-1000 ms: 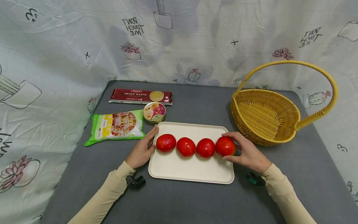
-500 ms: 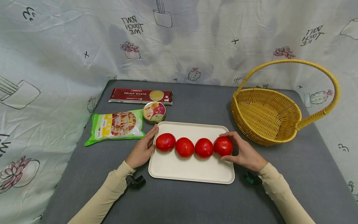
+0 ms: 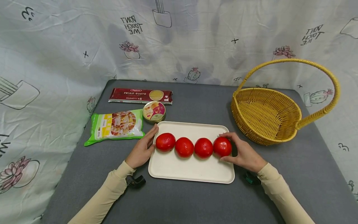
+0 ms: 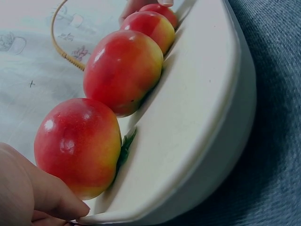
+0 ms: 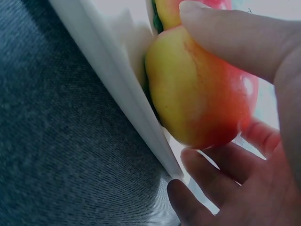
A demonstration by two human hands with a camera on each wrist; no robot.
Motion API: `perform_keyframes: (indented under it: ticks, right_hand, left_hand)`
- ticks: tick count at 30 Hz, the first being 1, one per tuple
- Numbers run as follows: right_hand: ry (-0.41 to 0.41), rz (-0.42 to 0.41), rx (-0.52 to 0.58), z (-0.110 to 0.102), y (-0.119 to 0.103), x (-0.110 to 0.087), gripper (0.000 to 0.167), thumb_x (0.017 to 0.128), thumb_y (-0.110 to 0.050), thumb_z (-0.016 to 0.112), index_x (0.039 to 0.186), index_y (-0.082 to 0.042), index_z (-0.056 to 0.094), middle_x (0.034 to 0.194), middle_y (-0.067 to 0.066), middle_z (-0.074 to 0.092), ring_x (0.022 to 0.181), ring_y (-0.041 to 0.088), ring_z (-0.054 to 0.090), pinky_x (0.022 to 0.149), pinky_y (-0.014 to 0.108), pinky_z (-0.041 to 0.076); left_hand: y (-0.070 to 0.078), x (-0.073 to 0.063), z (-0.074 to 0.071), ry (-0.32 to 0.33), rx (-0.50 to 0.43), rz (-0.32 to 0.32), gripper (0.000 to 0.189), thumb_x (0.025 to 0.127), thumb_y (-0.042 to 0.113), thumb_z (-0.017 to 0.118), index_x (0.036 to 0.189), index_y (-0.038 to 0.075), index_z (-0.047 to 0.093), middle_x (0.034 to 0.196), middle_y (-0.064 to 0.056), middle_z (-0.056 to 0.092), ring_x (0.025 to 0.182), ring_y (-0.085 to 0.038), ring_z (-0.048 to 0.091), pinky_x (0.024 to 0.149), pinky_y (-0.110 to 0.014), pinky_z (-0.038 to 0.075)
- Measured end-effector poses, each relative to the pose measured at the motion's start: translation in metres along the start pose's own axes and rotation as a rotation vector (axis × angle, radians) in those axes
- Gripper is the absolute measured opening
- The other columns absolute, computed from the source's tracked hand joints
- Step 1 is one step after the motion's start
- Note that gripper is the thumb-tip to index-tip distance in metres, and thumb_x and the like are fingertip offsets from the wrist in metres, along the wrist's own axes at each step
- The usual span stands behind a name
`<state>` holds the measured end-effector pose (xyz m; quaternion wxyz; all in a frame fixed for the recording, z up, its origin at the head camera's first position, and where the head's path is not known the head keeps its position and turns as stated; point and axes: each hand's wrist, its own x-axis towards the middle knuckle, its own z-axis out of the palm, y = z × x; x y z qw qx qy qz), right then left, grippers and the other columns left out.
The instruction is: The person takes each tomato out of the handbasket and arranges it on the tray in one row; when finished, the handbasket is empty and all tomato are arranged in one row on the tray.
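Note:
Several red tomatoes stand in a row across a cream tray [image 3: 193, 172]. In the wrist views their skin fades to yellow low down, with green leaves underneath. My right hand [image 3: 244, 154] holds the rightmost tomato [image 3: 222, 147], thumb on the near side and fingers on the far side. That tomato sits close against its neighbour [image 3: 203, 148]. At the tray's left edge rests my left hand [image 3: 141, 151], its fingers fairly straight along the rim. Close beside it is the leftmost tomato [image 3: 165, 142]; a narrow gap separates this one from the second tomato [image 3: 184, 147].
A yellow wicker basket [image 3: 249, 130] with a tall handle stands at the back right. Behind the tray's left corner are a round tin [image 3: 154, 111], a red spaghetti pack [image 3: 126, 95] and a green-edged food bag [image 3: 114, 126]. A printed curtain [image 3: 195, 40] hangs behind the grey table.
My right hand has moved slightly left with the rightmost tomato, and the row has shifted a little left with it. The left hand and the tray have stayed in place.

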<state>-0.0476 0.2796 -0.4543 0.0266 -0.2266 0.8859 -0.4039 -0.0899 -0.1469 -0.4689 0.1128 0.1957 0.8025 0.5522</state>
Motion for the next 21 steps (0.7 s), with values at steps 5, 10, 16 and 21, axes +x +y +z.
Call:
perform_keyframes:
  ticks: [5,10,16,21]
  right_hand:
    - [-0.013,0.013,-0.039,0.002,-0.001,0.001,0.087,0.073,-0.016,0.101,0.145,-0.007,0.051,0.138,0.006,0.064,0.126,0.026,0.062,0.109,0.012,0.04]
    - [-0.036,0.026,-0.095,-0.002,-0.004,0.002,0.092,0.075,-0.025,0.1,0.15,-0.004,0.051,0.143,0.01,0.062,0.131,0.029,0.06,0.114,0.022,0.043]
    - [-0.085,0.056,-0.151,-0.014,-0.015,0.001,0.089,0.084,-0.037,0.092,0.154,-0.003,0.049,0.154,0.015,0.053,0.141,0.036,0.05,0.116,0.059,0.043]
    - [-0.06,0.043,-0.222,-0.021,-0.03,0.007,0.075,0.095,-0.033,0.082,0.155,-0.003,0.05,0.159,0.016,0.049,0.15,0.041,0.04,0.117,0.067,0.039]
  left_hand:
    - [0.0,-0.001,0.0,0.005,0.003,-0.003,0.07,0.097,-0.021,0.048,0.163,-0.01,0.029,0.175,-0.022,0.016,0.159,-0.039,0.02,0.121,-0.047,0.029]
    - [0.0,-0.001,0.001,0.006,-0.004,-0.013,0.07,0.097,-0.022,0.048,0.163,-0.009,0.029,0.175,-0.021,0.016,0.159,-0.038,0.019,0.122,-0.048,0.029]
    - [0.003,0.002,0.0,-0.001,0.06,0.008,0.068,0.097,-0.019,0.047,0.162,-0.01,0.031,0.174,-0.023,0.019,0.158,-0.039,0.023,0.122,-0.052,0.031]
    - [0.017,0.008,-0.009,0.032,0.215,0.06,0.063,0.099,-0.014,0.051,0.16,-0.004,0.041,0.171,-0.02,0.03,0.155,-0.037,0.035,0.12,-0.058,0.038]
